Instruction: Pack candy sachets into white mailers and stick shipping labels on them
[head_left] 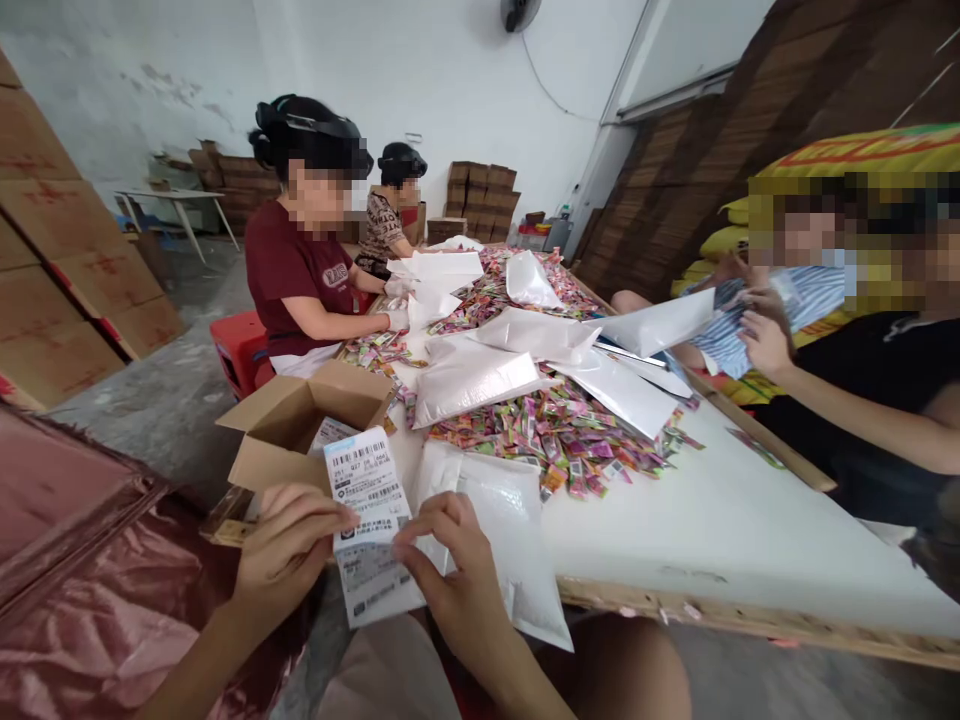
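Between my two hands is a printed shipping label (367, 490) with barcodes and text, held up over the table's near edge. My left hand (289, 545) pinches its left side with closed fingers. At the label's right edge, my right hand (454, 560) pinches it between thumb and fingers. Just behind my right hand lies a white mailer bag (502, 510), flat and hanging partly over the edge. An open cardboard box (281, 425) stands beyond my left hand, with more printed labels inside.
Stuffed white mailer bags (480, 380) rest on a heap of small colourful packets (525, 440) across the white table (675, 540). Co-workers sit along both sides; one wears a maroon shirt (300, 270). Stacked cartons (60, 230) stand at left, pink shiny sacking (90, 560) nearer.
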